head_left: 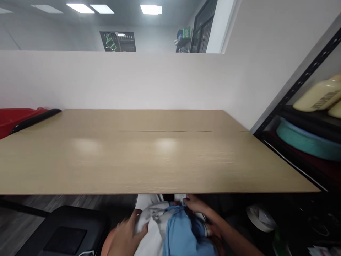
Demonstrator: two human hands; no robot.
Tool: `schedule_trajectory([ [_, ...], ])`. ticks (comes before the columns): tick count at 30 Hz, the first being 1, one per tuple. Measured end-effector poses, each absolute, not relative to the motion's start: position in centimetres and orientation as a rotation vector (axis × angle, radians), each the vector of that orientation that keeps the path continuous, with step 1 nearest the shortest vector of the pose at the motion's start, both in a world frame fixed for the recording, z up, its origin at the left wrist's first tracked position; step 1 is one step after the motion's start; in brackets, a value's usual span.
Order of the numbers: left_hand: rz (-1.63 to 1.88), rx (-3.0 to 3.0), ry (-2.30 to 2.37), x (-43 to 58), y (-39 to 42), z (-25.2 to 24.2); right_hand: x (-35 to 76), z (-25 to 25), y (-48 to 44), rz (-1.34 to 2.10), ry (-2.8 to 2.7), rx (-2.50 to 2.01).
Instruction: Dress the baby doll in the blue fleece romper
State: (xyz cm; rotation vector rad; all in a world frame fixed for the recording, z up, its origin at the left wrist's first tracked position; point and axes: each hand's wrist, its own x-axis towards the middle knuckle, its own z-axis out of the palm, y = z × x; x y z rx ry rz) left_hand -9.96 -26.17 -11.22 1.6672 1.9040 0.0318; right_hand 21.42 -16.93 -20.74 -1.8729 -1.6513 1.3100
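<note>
Below the near edge of a light wooden table (149, 156), both my hands are in a bundle of cloth. My left hand (127, 234) grips a white and grey piece of cloth (150, 222), its fingers curled into the fabric. My right hand (204, 213) is closed on the same bundle beside a light blue cloth (181, 236). Motion smears the fingers somewhat. Part of the bundle is hidden under the table edge.
A white partition wall (133, 78) runs behind the table. A black metal shelf (298, 89) at right holds a teal round item (306, 140) and cream bottles (319, 96). A red bin (13, 119) sits far left. A black seat (61, 231) is at lower left.
</note>
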Motion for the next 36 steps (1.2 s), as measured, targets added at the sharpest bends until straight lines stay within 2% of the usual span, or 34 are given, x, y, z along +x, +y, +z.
schedule_trajectory([
  [8,-0.011,1.592,1.955,-10.1,-26.2,-11.8,23.5,-20.3,-19.3,1.194,-1.624,-1.887],
  [14,-0.045,1.606,1.961,-10.0,-26.1,-11.7,27.5,-18.3,-25.3,0.685,-1.915,-2.261],
  [16,-0.038,1.605,1.953,-10.0,-26.0,-11.8,27.4,-17.9,-27.5,0.706,-1.959,-2.378],
  [21,-0.01,1.621,1.922,-10.0,-25.7,-11.9,24.2,-19.2,-30.8,0.755,-1.865,-2.322],
  [27,0.013,1.601,1.932,-10.4,-25.6,-12.4,23.8,-22.4,-29.8,0.697,-1.71,-2.006],
  [33,0.002,1.564,1.93,-10.4,-25.7,-12.0,28.5,-19.9,-27.4,0.849,-1.436,-1.823],
  [36,-0.009,1.552,1.91,-10.8,-25.6,-11.9,32.3,-18.2,-27.0,0.872,-1.31,-1.877],
])
